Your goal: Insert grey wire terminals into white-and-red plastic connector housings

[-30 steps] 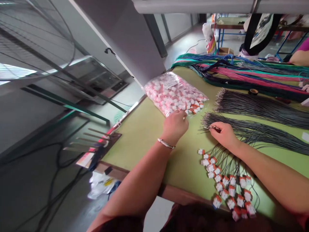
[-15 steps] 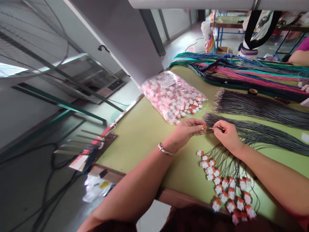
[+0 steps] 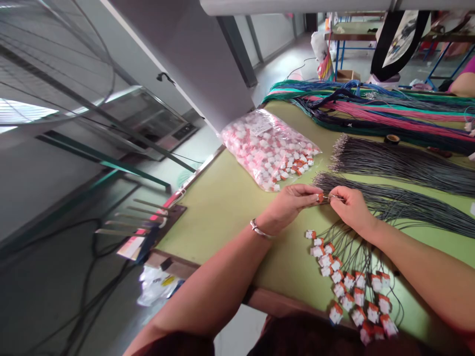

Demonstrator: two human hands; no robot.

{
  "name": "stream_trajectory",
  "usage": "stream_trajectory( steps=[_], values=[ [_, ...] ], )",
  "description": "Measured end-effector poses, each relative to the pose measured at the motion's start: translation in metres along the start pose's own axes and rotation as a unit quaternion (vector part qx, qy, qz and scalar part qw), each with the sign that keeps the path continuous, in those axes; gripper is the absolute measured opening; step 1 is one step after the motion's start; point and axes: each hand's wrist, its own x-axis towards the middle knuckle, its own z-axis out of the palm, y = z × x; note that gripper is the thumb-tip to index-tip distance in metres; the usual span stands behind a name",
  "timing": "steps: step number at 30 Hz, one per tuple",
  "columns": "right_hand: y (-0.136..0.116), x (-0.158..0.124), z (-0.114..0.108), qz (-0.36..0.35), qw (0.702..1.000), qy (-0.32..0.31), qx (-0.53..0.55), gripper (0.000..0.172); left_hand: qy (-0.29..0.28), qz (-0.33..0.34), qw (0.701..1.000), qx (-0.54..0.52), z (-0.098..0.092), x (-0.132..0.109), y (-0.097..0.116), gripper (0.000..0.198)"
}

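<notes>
Between the thumb and fingers of my left hand [image 3: 293, 205] is a small orange-and-white connector [image 3: 319, 198]. My right hand [image 3: 349, 205] pinches a thin dark wire [image 3: 327, 198] whose end points at the connector; I cannot tell whether it sits inside. Both hands are close together above the green table, in front of a bundle of black wires [image 3: 408, 205] with metal-tipped ends. Nearer my body lie several orange-and-white connectors on black wires [image 3: 359, 296], spread in a loose cluster below my right forearm.
A clear bag of connectors [image 3: 269, 143] lies beyond my left hand. Farther right are another black wire bundle [image 3: 401, 163], a tape roll [image 3: 392, 139] and long coloured wires [image 3: 371, 109]. A rack with metal prongs [image 3: 148, 217] is fixed at the table's left edge. Another person's arm [image 3: 463, 84] shows at far right.
The whole view has shifted slightly, so most things sit a little farther right. My hands keep the same pinch on the connector and the wire, close together.
</notes>
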Motion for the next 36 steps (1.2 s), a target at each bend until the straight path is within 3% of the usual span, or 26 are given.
stream_trajectory(
  steps=[7,17,21,23,26,29,31,36],
  values=[
    [-0.001,0.003,0.000,0.028,0.999,-0.019,0.039,0.019,0.035,0.074,0.986,0.146,0.006,-0.004,0.007,0.022],
    [-0.003,0.002,-0.002,0.040,0.997,-0.024,0.053,0.016,0.014,0.016,0.999,0.041,0.001,0.000,0.002,0.024],
    [0.000,0.003,-0.001,0.034,0.998,-0.021,0.042,0.015,0.015,0.046,0.995,0.087,0.004,-0.001,0.003,0.023],
    [0.002,0.004,-0.001,0.036,0.998,-0.030,0.040,0.015,0.013,0.104,0.979,0.172,0.006,-0.002,0.004,0.018],
    [0.003,0.006,-0.004,0.040,0.995,-0.071,0.054,0.018,-0.018,0.216,0.922,0.320,0.009,-0.005,0.006,0.009],
    [0.003,0.008,-0.006,0.036,0.990,-0.108,0.078,0.019,-0.044,0.261,0.884,0.385,0.012,-0.007,0.006,0.014],
    [0.001,0.007,-0.007,0.051,0.989,-0.105,0.093,0.018,-0.028,0.249,0.896,0.367,0.012,-0.006,0.003,0.013],
    [0.000,0.005,-0.006,0.111,0.986,-0.051,0.117,0.015,0.031,0.144,0.961,0.233,0.011,0.000,-0.004,0.016]
  ],
)
